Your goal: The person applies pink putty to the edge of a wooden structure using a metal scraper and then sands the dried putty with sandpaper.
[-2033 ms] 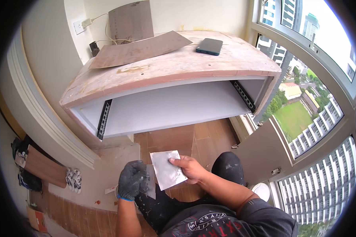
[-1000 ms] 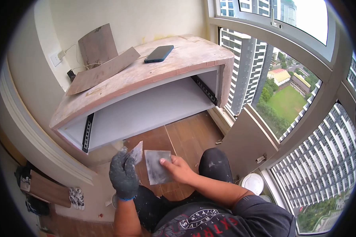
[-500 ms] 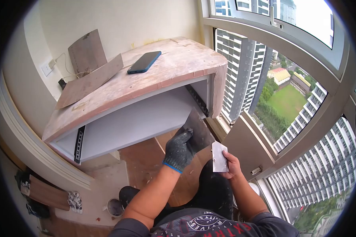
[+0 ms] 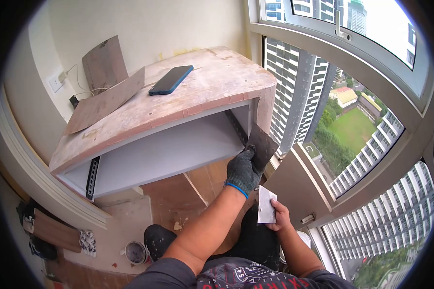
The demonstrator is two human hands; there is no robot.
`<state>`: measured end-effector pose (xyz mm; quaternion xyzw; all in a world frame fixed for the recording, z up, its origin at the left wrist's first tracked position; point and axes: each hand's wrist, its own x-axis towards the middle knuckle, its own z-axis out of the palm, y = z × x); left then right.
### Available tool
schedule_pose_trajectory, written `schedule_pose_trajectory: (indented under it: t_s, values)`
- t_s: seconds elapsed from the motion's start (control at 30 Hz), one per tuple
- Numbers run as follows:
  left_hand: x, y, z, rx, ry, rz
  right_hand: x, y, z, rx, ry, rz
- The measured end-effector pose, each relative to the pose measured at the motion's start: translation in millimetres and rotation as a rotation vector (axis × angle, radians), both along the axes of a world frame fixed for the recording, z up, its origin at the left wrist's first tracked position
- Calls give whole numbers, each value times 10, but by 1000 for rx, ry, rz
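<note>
My left hand [image 4: 242,170], in a dark knitted glove with a blue cuff, is closed on a dark flat sheet [image 4: 264,150]. The sheet stands tilted at the front right corner of a pinkish, patchily coated desk [image 4: 217,79], overlapping its right leg in this view. Lower down, my bare right hand [image 4: 281,216] grips a pale grey rectangular plate [image 4: 266,204] by its right side, thumb on its face. The desk's drawer opening [image 4: 173,154] has a black runner [image 4: 92,176] at its left side and another at its right.
A phone [image 4: 171,80] lies on the desktop beside thin brown boards [image 4: 108,103]. By my left knee a small tub [image 4: 136,252] stands on the floor, and a white bucket [image 4: 304,239] is at my right. Tall windows [image 4: 345,118] line the right side.
My left hand has moved right and up with the dark sheet, reaching the desk's right leg. My right hand has dropped slightly with the pale plate. The view has shifted a little.
</note>
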<state>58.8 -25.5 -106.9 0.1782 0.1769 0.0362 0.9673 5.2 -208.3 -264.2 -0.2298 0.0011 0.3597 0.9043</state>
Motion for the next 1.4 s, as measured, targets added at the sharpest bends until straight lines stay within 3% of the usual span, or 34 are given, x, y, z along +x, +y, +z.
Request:
schedule_pose_trajectory:
  t_s: [0.17, 0.3, 0.8, 0.9, 1.03, 1.13, 1.2, 1.27, 1.33, 1.4]
  values:
    - [89, -72, -23, 11, -113, -40, 2, 9, -37, 31, -28, 9]
    - [84, -103, 132, -29, -53, -9, -17, 44, -42, 14, -6, -5]
    - [184, -122, 644, 57, -216, 40, -26, 69, -36, 13, -36, 14]
    - [154, -37, 410, -106, -260, 10, -43, 79, -37, -10, -35, -1]
    - [-295, 148, -63, -64, -287, 56, -48, 49, -23, 9, -67, -10]
    - [-942, 368, -103, 13, -283, 89, -53, -13, -65, 39, -61, -11]
    - [-1282, 766, -453, 210, -234, 41, -75, -14, -99, 58, -52, -14]
    - [-1560, 1261, -1051, 108, -275, -75, -68, 10, -77, 66, -53, -19]
    - [-1821, 1685, -1778, 1008, 291, -301, -63, 37, -46, 99, -32, 11]
    - [-2124, 1770, -2163, 1450, 465, -183, -58, 118, -54, 109, -4, 16]
